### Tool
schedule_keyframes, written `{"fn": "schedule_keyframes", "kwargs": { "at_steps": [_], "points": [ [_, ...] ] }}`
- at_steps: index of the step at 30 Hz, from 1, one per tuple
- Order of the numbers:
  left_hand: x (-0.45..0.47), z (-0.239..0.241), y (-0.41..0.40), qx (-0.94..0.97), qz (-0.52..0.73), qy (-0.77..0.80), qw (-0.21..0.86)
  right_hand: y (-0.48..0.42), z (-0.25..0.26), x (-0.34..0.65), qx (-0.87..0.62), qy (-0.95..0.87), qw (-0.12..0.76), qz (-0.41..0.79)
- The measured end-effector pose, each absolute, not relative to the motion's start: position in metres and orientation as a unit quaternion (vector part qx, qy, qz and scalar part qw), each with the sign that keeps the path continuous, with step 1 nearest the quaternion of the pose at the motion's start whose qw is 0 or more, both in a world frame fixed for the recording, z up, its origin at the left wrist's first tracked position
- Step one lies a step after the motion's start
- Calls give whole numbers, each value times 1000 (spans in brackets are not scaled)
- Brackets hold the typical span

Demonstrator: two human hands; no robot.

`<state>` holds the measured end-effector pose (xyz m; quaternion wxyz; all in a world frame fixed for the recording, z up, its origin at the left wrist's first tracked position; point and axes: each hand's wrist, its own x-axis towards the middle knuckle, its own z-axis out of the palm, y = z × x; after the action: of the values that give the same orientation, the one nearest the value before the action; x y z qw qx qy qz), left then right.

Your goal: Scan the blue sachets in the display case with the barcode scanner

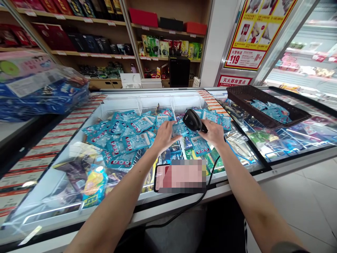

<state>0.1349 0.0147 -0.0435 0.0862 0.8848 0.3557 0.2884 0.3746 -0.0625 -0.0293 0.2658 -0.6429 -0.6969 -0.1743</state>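
In my right hand [213,133] is a black barcode scanner [193,120], its head tilted toward the left. My left hand [165,134] pinches a small light-blue packet [180,129] just in front of the scanner. Many similar blue packets [138,142] lie in a loose pile to the left, on the freezer's glass top. Several more rest under and behind my right hand. A black cable [214,163] runs down from the scanner past the freezer's front edge. Near that edge lies a phone [161,178], its screen partly blurred out.
A dark brown basket [265,117] with blue packets stands on the freezer to the right. Plastic-wrapped blue and pink packages [42,86] sit at the left. Shelves with boxes and bags [168,45] line the back. The freezer's front rim [181,205] is close to my body.
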Motion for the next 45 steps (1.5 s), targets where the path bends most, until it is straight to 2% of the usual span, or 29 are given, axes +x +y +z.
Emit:
{"fn": "schedule_keyframes", "kwargs": {
  "at_steps": [5, 15, 27, 45],
  "points": [
    [132, -40, 16, 852, 330, 404, 53, -63, -31, 377, -647, -689, 267, -187],
    [128, -42, 26, 661, 530, 438, 301, -63, -30, 378, -630, -690, 280, -220],
    [125, -49, 33, 586, 563, 420, 404, -68, -31, 373, -558, -764, 266, -185],
    [123, -55, 36, 605, 546, 450, 364, -67, -33, 373, -533, -792, 252, -160]
  ]
}}
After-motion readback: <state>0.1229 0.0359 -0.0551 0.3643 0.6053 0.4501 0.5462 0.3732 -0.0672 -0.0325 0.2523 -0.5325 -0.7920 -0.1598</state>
